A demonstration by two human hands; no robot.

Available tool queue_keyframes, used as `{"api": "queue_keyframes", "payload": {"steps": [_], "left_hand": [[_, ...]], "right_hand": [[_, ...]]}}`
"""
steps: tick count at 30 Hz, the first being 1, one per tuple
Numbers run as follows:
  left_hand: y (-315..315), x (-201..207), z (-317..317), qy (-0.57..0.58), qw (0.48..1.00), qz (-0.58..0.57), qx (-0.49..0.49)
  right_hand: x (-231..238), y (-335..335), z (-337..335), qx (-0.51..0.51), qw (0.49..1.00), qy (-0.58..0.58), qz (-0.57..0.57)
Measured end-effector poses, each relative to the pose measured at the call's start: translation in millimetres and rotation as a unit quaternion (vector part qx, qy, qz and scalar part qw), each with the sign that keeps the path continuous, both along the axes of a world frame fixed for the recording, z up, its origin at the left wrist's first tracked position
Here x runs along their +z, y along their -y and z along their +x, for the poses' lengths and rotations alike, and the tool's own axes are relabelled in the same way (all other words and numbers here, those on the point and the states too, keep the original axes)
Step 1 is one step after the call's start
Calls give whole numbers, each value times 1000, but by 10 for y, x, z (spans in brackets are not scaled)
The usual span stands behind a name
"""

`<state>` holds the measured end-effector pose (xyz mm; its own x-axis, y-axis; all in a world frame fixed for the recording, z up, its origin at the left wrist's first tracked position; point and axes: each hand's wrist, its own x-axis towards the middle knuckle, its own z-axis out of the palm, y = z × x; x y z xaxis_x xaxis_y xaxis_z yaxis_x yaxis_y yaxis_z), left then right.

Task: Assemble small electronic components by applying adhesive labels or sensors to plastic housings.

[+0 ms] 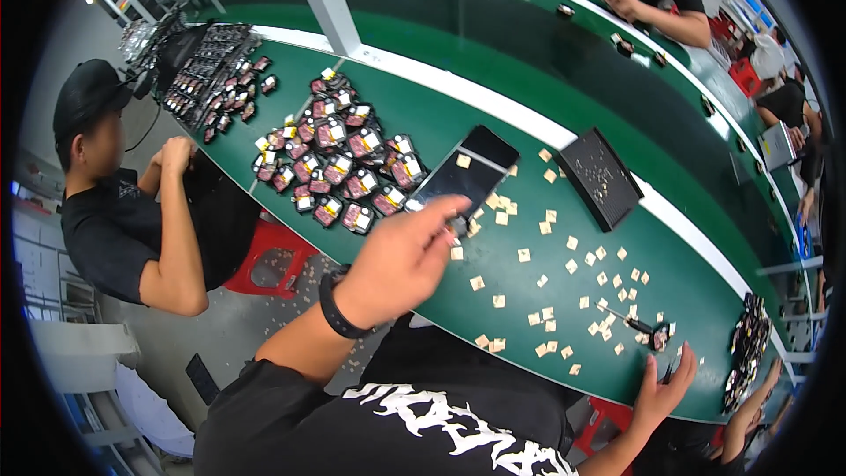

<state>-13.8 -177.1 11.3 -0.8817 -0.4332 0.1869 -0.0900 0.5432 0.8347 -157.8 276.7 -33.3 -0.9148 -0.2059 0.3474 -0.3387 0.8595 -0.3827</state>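
Lying near hands (661,395) (right one), dark module (660,338)

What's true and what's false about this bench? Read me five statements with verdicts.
1. A black wristband is on the left arm. True.
2. The right hand is nearer the labelled pile than the left hand. False: the left is nearer.
3. Cream squares lie scattered on the green table. True.
4. The tray is white. False: the tray is black.
5. Small bits lie in the tray. True.
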Motion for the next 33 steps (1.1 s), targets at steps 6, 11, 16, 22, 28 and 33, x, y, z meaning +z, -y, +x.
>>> {"api": "queue_keyframes", "payload": {"steps": [6, 11, 16, 22, 28, 33], "left_hand": [[779, 75, 56, -54, 970, -103, 215], [1243, 34, 66, 9, 947, -162, 277], [1300, 64, -59, 83, 930, -213, 288], [1182, 70, -143, 107, 886, -330, 309], [1126, 54, -233, 96, 859, -384, 325], [444, 363, -108, -28, 932, -276, 234]], "right_hand": [[-60, 73, -111, 31, 999, 36, 13], [-87, 94, -154, 46, 999, 29, 8], [-91, 253, -190, 26, 996, 44, -78], [-84, 203, -192, 22, 998, 21, -61], [49, 89, -158, -24, 995, 66, -78], [225, 138, -57, -96, 972, 146, -159]]}}
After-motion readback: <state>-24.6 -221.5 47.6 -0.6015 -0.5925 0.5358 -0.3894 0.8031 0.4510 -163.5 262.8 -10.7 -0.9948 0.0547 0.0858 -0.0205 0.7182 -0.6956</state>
